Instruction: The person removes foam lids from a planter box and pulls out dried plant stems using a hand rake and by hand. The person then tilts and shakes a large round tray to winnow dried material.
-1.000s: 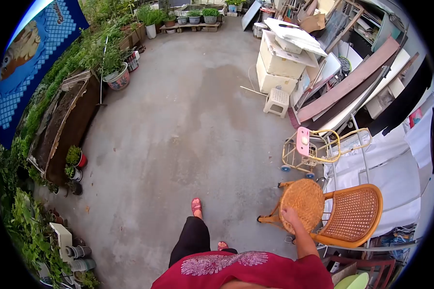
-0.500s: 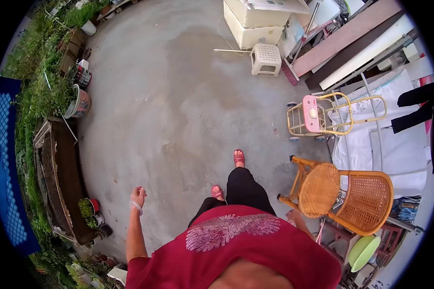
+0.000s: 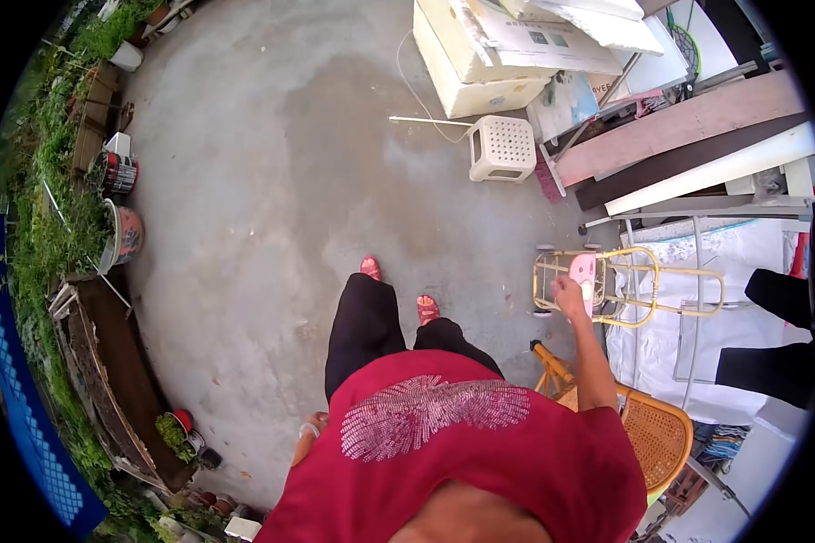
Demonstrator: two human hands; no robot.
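My right hand (image 3: pixel 568 297) is held out at the right, fingers loosely curled with nothing seen in them. From this view it overlaps the pink tray (image 3: pixel 583 270) of a yellow-framed cart (image 3: pixel 638 288); whether they touch is unclear. Below that arm stands the wicker chair (image 3: pixel 658 441), partly hidden by my arm and red shirt. My left hand (image 3: pixel 317 421) hangs low beside the shirt, a pale band at its wrist. It is partly hidden, its visible fingers curled and no object showing in them.
A white plastic stool (image 3: pixel 503 147) stands beside foam boxes (image 3: pixel 480 86) and a broom (image 3: pixel 549 176). Long boards (image 3: pixel 688 127) lean at the right. Along the left are a brown planter (image 3: pixel 122 353) and potted plants (image 3: pixel 174 434). A thin stick (image 3: pixel 426 120) lies near the stool.
My right hand has left the chair's round seat and now appears farther forward, over the cart. My left hand has swung back beside the shirt. My feet have stepped forward, and the chair sits lower in view.
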